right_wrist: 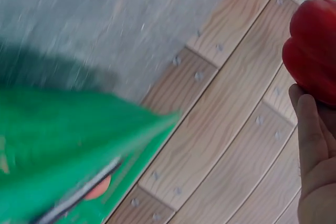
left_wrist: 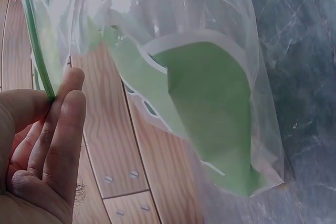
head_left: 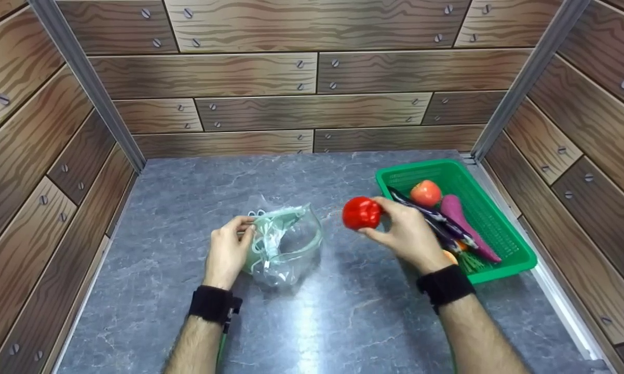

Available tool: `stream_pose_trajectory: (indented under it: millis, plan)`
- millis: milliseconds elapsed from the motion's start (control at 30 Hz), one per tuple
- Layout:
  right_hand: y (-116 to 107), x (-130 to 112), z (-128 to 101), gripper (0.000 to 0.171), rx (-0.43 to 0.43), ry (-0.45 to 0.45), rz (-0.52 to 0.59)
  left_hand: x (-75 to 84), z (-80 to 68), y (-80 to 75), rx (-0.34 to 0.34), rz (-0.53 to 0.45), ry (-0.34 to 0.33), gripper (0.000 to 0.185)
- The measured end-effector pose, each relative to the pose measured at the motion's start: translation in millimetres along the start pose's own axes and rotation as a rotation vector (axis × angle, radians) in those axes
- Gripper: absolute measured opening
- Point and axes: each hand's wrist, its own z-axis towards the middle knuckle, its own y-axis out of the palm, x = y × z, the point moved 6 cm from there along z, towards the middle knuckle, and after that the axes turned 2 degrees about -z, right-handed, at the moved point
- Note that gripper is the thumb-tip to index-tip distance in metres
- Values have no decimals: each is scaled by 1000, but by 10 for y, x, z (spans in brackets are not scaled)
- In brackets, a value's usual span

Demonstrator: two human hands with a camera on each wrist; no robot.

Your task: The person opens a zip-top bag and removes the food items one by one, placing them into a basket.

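Right hand [head_left: 408,234]: fingers curled round red pepper [head_left: 361,213], held above the bench [head_left: 187,182], between plastic bag [head_left: 283,244] and green basket [head_left: 499,228]. Left hand [head_left: 228,253]: fingers pinch the bag's rim, mouth open toward the pepper. Basket sits near the bench's right edge; bare bench behind the bag.

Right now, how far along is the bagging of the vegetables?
Early. The plastic bag looks empty, its mouth held up by the left hand. In hand: the right hand grips a red pepper between the green basket and the bag. Left in the basket: apple, purple eggplant, other vegetables.
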Motion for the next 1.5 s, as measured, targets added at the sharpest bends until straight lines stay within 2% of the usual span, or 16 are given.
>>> stream_pose_trajectory:
  millis: [267, 433, 600, 767, 967, 1200, 1500]
  plan:
    - [-435, 416, -94, 64, 14, 117, -66, -2, 2, -29, -6, -2, -4, 21]
    - [-642, 704, -239, 68, -24, 218, -101, -15, 0, -26, -3, -4, -5, 21]
    - [-712, 1019, -383, 77, -78, 309, -124, -20, 2, -19, -1, -4, 4, 20]
    - [-716, 1234, -494, 84, -113, 358, -148, -20, 3, -20, 4, 1, 12, 20]
    - [-671, 1337, -579, 80, -156, 381, -146, -29, 1, -15, 7, 8, 4, 20]
    - [-608, 1310, -623, 73, -168, 367, -136, -30, -12, 0, 4, 1, 2, 20]
    - [-525, 1266, -656, 86, -253, 396, -115, -31, -35, 19, -2, -6, 11, 20]
